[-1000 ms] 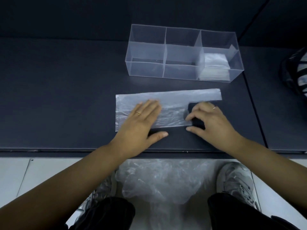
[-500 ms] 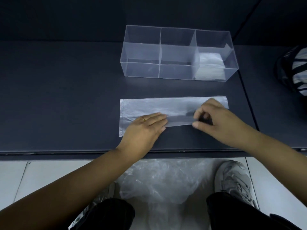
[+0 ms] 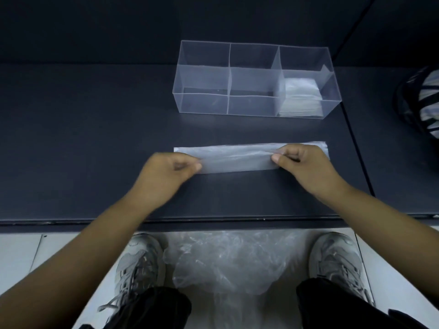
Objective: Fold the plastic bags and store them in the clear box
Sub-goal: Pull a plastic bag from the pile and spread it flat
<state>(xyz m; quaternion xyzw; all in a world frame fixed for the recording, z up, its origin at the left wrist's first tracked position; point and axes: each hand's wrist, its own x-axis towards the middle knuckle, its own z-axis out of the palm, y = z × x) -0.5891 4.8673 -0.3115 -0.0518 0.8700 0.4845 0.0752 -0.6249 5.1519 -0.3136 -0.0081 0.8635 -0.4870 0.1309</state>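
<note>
I found nothing I could read. The clear box [image 3: 204, 100] carried no lettering, label or number on its walls. The plastic bag [image 3: 237, 160] lying just in front of the box was plain. The grey shoes [image 3: 140, 264], well in front of the box, showed no legible brand.

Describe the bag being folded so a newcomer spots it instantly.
On the dark table, nearer than the clear box, lies a long plastic bag. Unlike the crumpled pile on the floor, it is flat, pinched near its ends by the left hand and right hand.
</note>
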